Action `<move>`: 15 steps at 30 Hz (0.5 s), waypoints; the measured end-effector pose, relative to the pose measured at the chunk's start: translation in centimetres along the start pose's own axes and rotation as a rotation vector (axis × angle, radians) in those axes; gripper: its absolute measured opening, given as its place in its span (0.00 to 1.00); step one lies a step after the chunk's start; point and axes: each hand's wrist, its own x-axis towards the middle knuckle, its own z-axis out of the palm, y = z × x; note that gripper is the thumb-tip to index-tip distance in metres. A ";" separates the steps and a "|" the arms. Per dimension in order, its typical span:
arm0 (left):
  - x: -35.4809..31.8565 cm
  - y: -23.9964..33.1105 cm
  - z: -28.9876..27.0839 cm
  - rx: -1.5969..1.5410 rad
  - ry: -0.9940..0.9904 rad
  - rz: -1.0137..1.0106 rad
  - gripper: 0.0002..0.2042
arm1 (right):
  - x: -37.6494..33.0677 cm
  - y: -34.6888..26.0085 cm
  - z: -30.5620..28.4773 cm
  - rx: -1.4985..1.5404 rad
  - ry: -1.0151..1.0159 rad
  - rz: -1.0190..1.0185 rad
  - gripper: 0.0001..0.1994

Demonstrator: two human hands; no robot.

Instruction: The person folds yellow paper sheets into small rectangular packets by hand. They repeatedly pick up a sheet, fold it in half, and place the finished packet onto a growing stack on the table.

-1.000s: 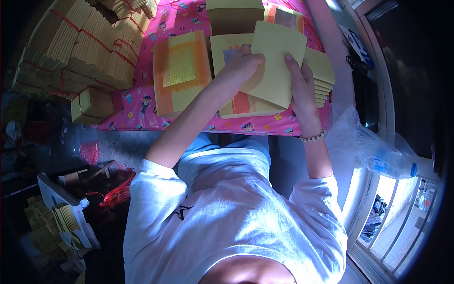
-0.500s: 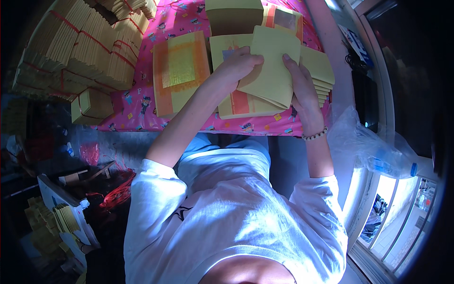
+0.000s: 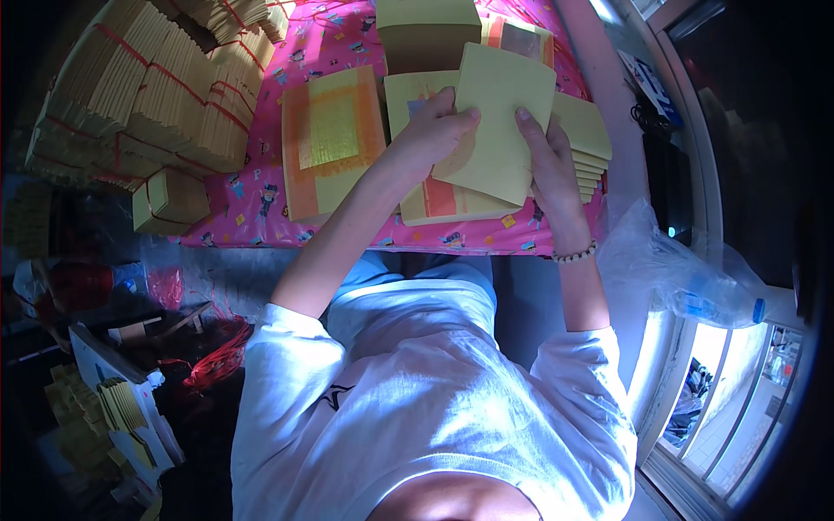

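Note:
Both my hands hold one yellow paper sheet, tilted above a stack of yellow sheets with orange bands. My left hand grips the sheet's left edge, with fingers curled over it. My right hand pinches the right edge; a bead bracelet sits on that wrist. A second stack with an orange border and gold centre lies to the left. A fanned pile of plain yellow sheets lies under my right hand.
A pink patterned cloth covers the table. Bundles of yellow paper tied with red string fill the left side. A small bundle sits at the table's edge. A clear plastic bag lies right. More paper stacks stand behind.
The held sheet has shifted slightly and tilted a little more; both hands stay on it in nearly the same place.

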 end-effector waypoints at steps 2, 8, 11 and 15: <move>0.0 -0.1 0.1 -0.017 0.030 0.032 0.17 | -0.1 0.0 0.4 0.024 0.016 0.005 0.21; -0.4 -2.2 1.5 0.075 0.209 0.264 0.16 | -0.5 0.1 1.9 0.110 0.148 0.019 0.21; -0.9 -2.3 1.9 0.049 0.194 0.366 0.16 | -0.3 1.3 1.4 0.045 0.160 -0.060 0.21; -1.4 -2.2 1.7 -0.022 0.112 0.440 0.16 | -1.0 1.1 1.9 -0.088 0.133 -0.242 0.19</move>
